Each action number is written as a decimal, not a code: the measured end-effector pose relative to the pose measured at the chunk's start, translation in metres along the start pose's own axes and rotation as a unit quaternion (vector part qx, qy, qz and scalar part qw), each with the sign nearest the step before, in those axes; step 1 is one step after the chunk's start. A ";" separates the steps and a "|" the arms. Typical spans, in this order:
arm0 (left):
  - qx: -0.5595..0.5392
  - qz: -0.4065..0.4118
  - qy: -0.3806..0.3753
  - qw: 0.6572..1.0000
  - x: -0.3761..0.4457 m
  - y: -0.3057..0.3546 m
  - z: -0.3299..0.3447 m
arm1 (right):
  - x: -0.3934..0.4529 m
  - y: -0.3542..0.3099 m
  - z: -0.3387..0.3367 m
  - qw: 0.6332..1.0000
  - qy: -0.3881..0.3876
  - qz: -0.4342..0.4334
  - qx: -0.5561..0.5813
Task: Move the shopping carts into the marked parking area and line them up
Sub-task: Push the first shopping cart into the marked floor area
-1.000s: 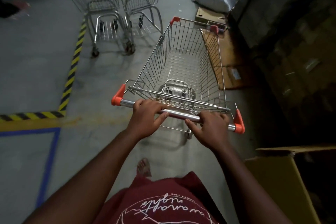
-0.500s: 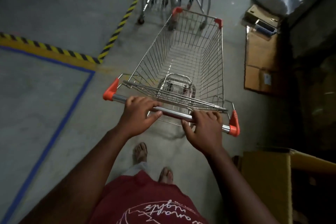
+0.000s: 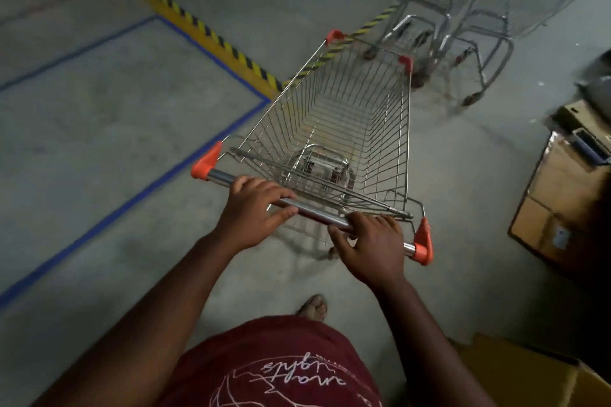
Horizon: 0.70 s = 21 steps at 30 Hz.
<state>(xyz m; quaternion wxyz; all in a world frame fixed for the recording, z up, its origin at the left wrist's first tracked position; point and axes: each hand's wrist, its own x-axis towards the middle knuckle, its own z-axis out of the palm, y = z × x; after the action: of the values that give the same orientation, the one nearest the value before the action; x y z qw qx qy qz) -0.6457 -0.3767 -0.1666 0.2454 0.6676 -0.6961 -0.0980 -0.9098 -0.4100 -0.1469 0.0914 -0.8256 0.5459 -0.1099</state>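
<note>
Concrete floor (image 3: 99, 116) carries a shopping cart (image 3: 344, 129) pointing straight ahead of the person, toward two parked carts (image 3: 463, 26); left hand (image 3: 251, 211) and right hand (image 3: 370, 248) grip its handle (image 3: 314, 211), taped corner (image 3: 264, 89) nearer the left.

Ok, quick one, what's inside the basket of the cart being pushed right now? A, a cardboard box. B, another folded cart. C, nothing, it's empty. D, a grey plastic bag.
C: the wire basket of the cart shows only its own mesh and the floor through it, while both hands, left hand and right hand, grip the handle bar.
</note>
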 end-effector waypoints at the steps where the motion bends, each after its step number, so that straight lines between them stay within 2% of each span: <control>1: 0.003 -0.009 0.006 1.000 -0.016 -0.011 -0.008 | -0.001 -0.015 0.001 1.000 -0.025 -0.011 -0.003; 5: -0.001 -0.044 0.037 0.998 -0.086 -0.057 -0.046 | -0.007 -0.086 0.012 0.993 -0.096 -0.056 -0.047; 10: 0.005 -0.086 0.074 0.994 -0.181 -0.113 -0.101 | -0.043 -0.187 0.040 0.984 -0.074 -0.150 -0.056; 21: 0.018 -0.219 0.190 0.957 -0.375 -0.203 -0.194 | -0.095 -0.378 0.088 0.929 -0.136 -0.341 -0.038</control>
<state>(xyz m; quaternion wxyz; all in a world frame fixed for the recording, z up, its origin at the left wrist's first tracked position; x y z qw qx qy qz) -0.3793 0.0085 -0.1735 0.3336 0.8144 -0.4747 -0.0077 -0.5875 -0.1734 -0.1367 0.0900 -0.9719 0.2174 0.0001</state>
